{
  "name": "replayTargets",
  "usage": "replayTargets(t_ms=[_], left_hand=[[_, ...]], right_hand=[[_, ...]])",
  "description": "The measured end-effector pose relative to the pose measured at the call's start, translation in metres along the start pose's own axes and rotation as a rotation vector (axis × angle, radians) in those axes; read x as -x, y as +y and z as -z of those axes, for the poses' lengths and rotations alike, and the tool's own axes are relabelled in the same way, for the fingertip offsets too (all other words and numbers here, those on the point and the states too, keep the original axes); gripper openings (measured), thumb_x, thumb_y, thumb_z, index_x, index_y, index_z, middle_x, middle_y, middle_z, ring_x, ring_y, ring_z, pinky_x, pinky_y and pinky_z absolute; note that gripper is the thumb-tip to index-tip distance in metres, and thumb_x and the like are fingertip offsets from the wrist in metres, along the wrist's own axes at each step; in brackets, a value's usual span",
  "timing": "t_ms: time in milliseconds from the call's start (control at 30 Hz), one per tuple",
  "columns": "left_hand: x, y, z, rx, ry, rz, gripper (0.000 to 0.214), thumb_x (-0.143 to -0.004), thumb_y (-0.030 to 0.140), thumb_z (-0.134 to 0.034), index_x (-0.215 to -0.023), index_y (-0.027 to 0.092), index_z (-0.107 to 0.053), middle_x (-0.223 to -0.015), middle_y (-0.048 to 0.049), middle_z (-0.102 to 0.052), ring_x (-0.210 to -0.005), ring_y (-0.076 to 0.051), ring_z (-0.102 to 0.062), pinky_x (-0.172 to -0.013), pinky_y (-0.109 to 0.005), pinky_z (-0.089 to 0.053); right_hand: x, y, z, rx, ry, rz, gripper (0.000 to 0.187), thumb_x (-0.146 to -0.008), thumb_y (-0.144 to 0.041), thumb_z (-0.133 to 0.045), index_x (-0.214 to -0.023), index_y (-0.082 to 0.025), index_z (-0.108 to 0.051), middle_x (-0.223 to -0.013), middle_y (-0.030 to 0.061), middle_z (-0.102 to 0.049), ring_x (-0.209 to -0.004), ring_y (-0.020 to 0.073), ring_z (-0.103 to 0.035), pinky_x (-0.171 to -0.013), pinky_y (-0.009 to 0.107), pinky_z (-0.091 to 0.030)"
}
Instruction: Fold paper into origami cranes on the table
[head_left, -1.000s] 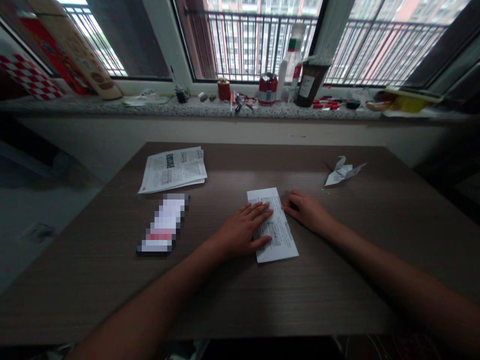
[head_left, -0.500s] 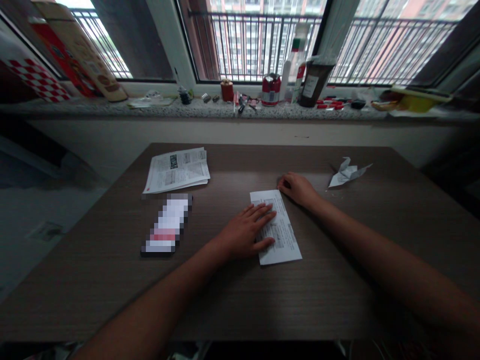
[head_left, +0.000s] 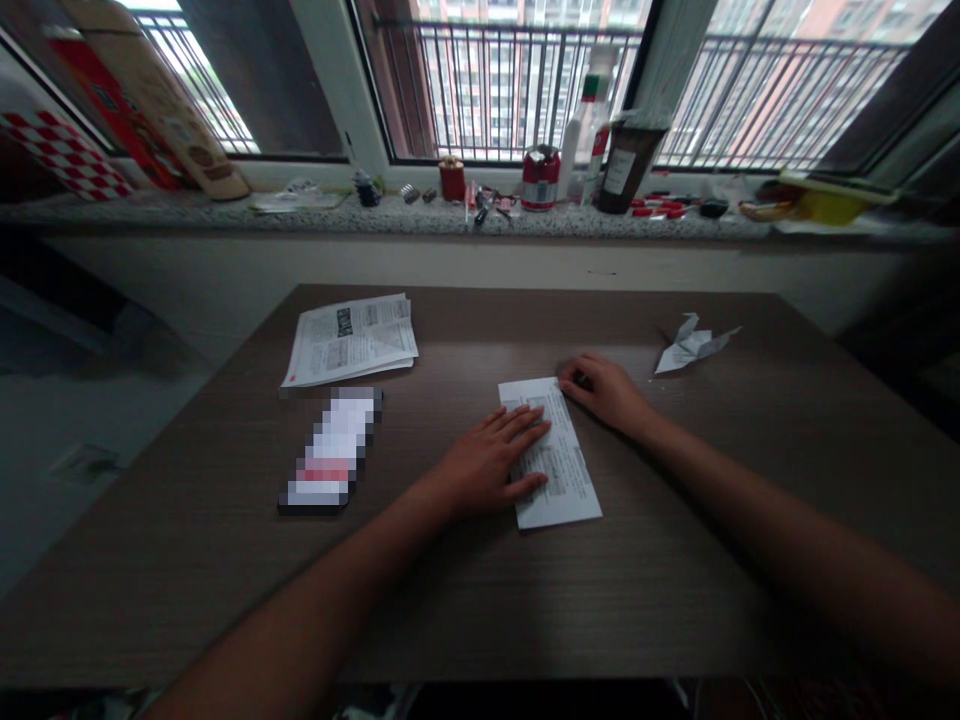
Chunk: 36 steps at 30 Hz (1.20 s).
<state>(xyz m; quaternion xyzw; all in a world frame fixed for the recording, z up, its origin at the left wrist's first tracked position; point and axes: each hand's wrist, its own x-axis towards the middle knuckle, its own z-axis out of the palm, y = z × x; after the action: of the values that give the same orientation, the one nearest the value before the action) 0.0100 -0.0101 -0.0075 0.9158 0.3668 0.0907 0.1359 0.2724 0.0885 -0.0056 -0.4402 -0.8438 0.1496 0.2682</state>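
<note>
A folded sheet of printed paper (head_left: 566, 470) lies flat on the brown table, longer from back to front than across. My left hand (head_left: 499, 460) rests open on its left part, fingers spread and palm down. At the paper's far right corner is my right hand (head_left: 604, 390), its fingers curled in and the thumb side close to or touching the edge. Nothing shows inside those curled fingers. What lies under my left palm is hidden.
A folded paper crane (head_left: 691, 345) sits at the back right of the table (head_left: 450, 610). Printed sheets (head_left: 352, 340) lie at the back left, with a phone (head_left: 330, 450) in front of them. The windowsill holds a red can (head_left: 541, 178), a dark cup (head_left: 630, 165) and small tools.
My right hand has shifted slightly toward me and to the right, along the paper's far right corner. My left hand and the paper keep their places; the view has moved slightly.
</note>
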Motion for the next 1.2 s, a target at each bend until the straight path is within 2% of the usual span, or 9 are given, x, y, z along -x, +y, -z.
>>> replayTargets(t_ms=[100,200,267,433,567,733,867,1000,1200], left_hand=[[0.000,0.000,0.001,0.001,-0.009,0.009,0.074,-0.102,0.061,-0.052,-0.163,0.027,-0.028,-0.172,-0.0079,-0.025,-0.157,-0.029,-0.026,-0.130,-0.047,-0.019],[-0.001,-0.001,0.002,0.005,-0.016,0.003,0.074,-0.102,0.062,-0.050,-0.164,0.027,-0.028,-0.172,-0.0075,-0.025,-0.158,-0.028,-0.025,-0.130,-0.046,-0.017],[-0.001,-0.002,0.002,0.000,-0.024,-0.002,0.074,-0.103,0.062,-0.049,-0.164,0.026,-0.028,-0.172,-0.0080,-0.025,-0.158,-0.028,-0.024,-0.130,-0.046,-0.017],[0.000,-0.002,0.003,-0.033,-0.045,-0.009,0.075,-0.104,0.060,-0.048,-0.165,0.023,-0.026,-0.173,-0.0093,-0.021,-0.160,-0.027,-0.018,-0.130,-0.045,-0.015],[0.000,-0.002,0.002,-0.058,-0.013,-0.026,0.074,-0.104,0.060,-0.049,-0.165,0.024,-0.026,-0.174,-0.0086,-0.016,-0.161,-0.029,-0.013,-0.131,-0.047,-0.015],[0.001,0.002,0.006,-0.064,-0.017,-0.034,0.067,-0.105,0.053,-0.052,-0.162,0.022,-0.034,-0.172,-0.0115,-0.023,-0.158,-0.030,-0.023,-0.129,-0.046,-0.023],[0.002,0.007,0.012,-0.019,-0.061,-0.080,0.067,-0.102,0.050,-0.059,-0.161,0.027,-0.037,-0.171,-0.0091,-0.026,-0.155,-0.031,-0.029,-0.126,-0.047,-0.029],[0.004,0.009,0.014,0.020,-0.097,-0.077,0.074,-0.098,0.054,-0.065,-0.162,0.029,-0.036,-0.171,-0.0087,-0.026,-0.155,-0.033,-0.030,-0.126,-0.050,-0.029],[0.003,0.006,0.010,0.020,-0.101,-0.039,0.073,-0.100,0.054,-0.063,-0.163,0.031,-0.034,-0.172,-0.0089,-0.025,-0.155,-0.033,-0.030,-0.126,-0.052,-0.027]], right_hand=[[0.020,-0.011,0.006,-0.046,-0.050,0.047,0.008,-0.098,-0.027,-0.064,-0.099,-0.020,-0.068,-0.102,0.0084,-0.069,-0.093,0.0235,-0.066,-0.084,0.037,-0.053],[0.043,-0.019,0.010,-0.072,-0.102,0.109,0.015,-0.099,-0.028,-0.064,-0.112,-0.022,-0.069,-0.118,0.0108,-0.069,-0.111,0.0261,-0.066,-0.098,0.043,-0.053],[0.058,-0.022,0.011,-0.074,-0.153,0.138,0.024,-0.100,-0.029,-0.063,-0.123,-0.024,-0.068,-0.130,0.0110,-0.067,-0.122,0.0271,-0.064,-0.106,0.047,-0.051],[0.083,-0.022,0.010,-0.028,-0.215,0.125,0.041,-0.100,-0.033,-0.065,-0.140,-0.029,-0.062,-0.149,0.0113,-0.059,-0.138,0.0307,-0.055,-0.114,0.055,-0.046],[0.087,-0.023,0.009,-0.020,-0.205,0.122,0.043,-0.100,-0.033,-0.064,-0.143,-0.031,-0.061,-0.152,0.0097,-0.057,-0.141,0.0299,-0.053,-0.116,0.054,-0.045],[0.086,-0.025,0.007,0.009,-0.181,0.111,0.044,-0.099,-0.032,-0.065,-0.143,-0.029,-0.061,-0.151,0.0098,-0.058,-0.141,0.0303,-0.053,-0.116,0.054,-0.046],[0.085,-0.022,0.006,0.047,-0.151,0.103,0.045,-0.099,-0.034,-0.065,-0.143,-0.027,-0.061,-0.151,0.0098,-0.059,-0.140,0.0312,-0.054,-0.115,0.056,-0.046],[0.085,-0.017,0.005,0.088,-0.130,0.105,0.044,-0.100,-0.035,-0.063,-0.143,-0.025,-0.061,-0.150,0.0096,-0.060,-0.141,0.0301,-0.053,-0.116,0.055,-0.046],[0.086,-0.017,0.008,0.049,-0.127,0.128,0.046,-0.101,-0.036,-0.062,-0.145,-0.025,-0.058,-0.153,0.0113,-0.056,-0.142,0.0305,-0.052,-0.116,0.055,-0.047]])
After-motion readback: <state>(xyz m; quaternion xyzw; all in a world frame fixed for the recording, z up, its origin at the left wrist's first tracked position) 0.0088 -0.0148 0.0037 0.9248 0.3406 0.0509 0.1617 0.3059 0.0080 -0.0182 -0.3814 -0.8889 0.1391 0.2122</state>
